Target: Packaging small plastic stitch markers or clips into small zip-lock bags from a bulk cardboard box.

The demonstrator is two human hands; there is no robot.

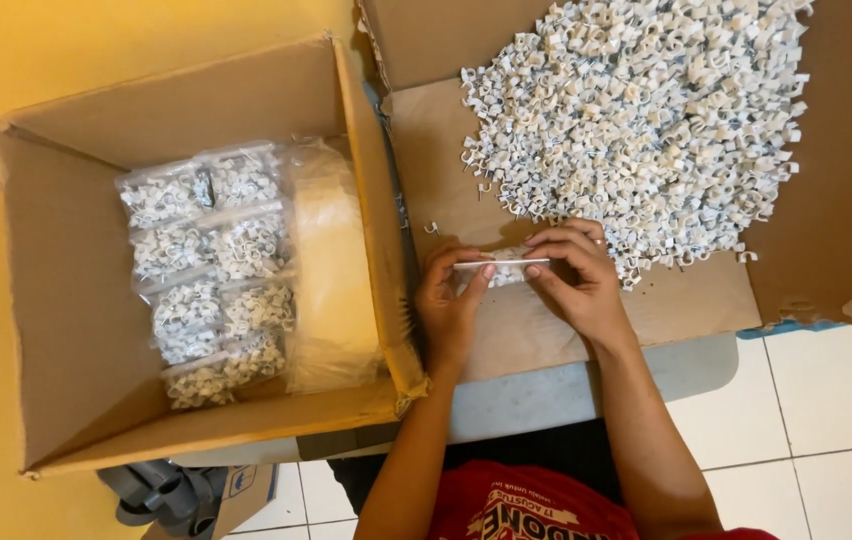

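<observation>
Head view: left hand (pixel 449 300) and right hand (pixel 574 275) pinch a small clear bag (pixel 504 268) beside the cardboard box (pixel 76 330) holding packed clip bags (pixel 208 265); loose white clips (pixel 646 120) beyond.

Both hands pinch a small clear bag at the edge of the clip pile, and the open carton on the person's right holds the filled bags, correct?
Not quite. The head view shows the open carton with the filled bags on the person's left, not right. The rest holds: left hand and right hand pinch the small clear bag at the edge of the clip pile.
</observation>
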